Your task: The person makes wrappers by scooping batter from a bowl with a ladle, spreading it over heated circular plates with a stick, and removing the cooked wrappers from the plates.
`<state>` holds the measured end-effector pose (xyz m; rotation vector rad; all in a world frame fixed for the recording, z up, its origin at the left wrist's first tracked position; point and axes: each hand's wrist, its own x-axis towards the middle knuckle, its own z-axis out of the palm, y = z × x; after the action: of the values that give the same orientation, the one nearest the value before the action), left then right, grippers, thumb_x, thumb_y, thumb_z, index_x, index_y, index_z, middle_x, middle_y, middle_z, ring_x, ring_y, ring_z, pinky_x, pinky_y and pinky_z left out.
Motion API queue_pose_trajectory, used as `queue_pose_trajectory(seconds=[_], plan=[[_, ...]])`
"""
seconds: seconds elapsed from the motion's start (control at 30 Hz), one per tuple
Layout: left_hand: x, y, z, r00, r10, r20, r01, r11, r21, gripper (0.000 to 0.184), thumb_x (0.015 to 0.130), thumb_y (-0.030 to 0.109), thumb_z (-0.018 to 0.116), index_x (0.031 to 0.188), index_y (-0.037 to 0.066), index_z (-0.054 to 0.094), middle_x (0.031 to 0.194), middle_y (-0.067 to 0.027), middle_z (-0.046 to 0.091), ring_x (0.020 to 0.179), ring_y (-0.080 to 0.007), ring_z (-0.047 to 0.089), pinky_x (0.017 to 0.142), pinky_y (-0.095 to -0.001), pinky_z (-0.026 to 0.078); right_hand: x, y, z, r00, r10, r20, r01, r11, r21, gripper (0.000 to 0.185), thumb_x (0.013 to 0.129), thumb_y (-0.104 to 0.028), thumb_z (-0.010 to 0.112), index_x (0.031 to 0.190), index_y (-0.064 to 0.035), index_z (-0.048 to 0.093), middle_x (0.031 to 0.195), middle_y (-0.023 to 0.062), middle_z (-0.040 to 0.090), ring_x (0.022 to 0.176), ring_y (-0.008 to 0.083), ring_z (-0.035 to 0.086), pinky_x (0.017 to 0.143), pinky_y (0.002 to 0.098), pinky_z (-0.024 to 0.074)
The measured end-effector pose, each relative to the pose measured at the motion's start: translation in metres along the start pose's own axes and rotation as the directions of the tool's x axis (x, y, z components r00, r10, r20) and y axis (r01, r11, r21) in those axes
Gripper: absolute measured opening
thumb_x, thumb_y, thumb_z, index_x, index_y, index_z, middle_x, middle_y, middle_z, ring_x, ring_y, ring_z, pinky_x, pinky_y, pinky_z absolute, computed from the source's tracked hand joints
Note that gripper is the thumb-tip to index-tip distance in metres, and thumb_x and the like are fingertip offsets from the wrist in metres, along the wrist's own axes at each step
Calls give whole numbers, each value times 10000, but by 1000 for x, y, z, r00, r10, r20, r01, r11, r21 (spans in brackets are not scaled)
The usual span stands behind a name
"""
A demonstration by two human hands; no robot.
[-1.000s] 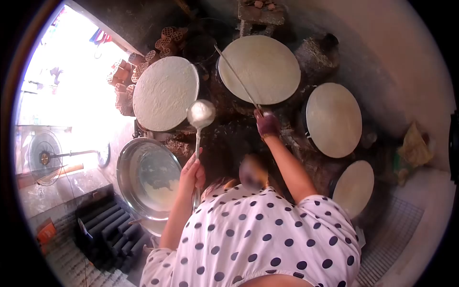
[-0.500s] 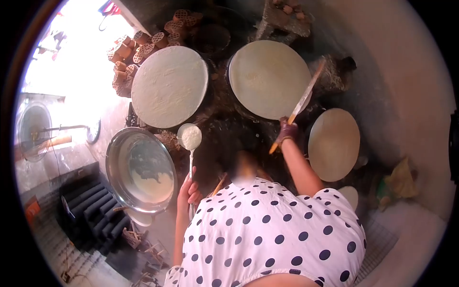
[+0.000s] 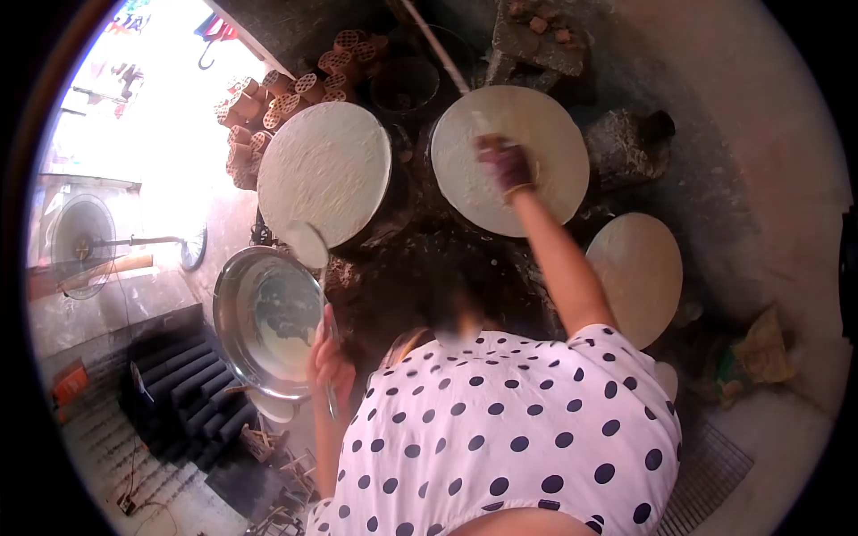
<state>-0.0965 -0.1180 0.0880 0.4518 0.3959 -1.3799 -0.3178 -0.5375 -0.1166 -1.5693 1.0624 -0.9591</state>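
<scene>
Head view: left hand [image 3: 329, 364] curled round the ladle [image 3: 308, 246], whose long axis points up to the left disc [image 3: 326, 170], beside the basin [image 3: 237, 332]; gloved right hand [image 3: 508, 166], nearer the middle disc [image 3: 556, 143], blurred but apparently clenched on a stick [image 3: 436, 46] slanting up-left

With our left hand [image 3: 329, 362] we hold the ladle [image 3: 308, 244]; its bowl is at the near edge of the left pale round [image 3: 323, 170], beside the metal basin [image 3: 268, 317]. Our right hand [image 3: 506, 166], in purple covering, holds the long stick [image 3: 436, 43] over the middle pale round [image 3: 559, 143]. A fan [image 3: 82, 247] stands at left.
</scene>
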Motion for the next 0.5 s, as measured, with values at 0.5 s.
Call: queue_pose_trajectory(seconds=[0.5], plan=[[45,-37,15,946,143,-292,31,854,520,458,978,187,377,1422,128,276,559,44,323,316,-52,276,290,-210,263,145,50,-190,978,201,49,-58,493,-868,450,847,-513,507,1097,-162,637,1078,152,633,981,325,610,841,414,477]])
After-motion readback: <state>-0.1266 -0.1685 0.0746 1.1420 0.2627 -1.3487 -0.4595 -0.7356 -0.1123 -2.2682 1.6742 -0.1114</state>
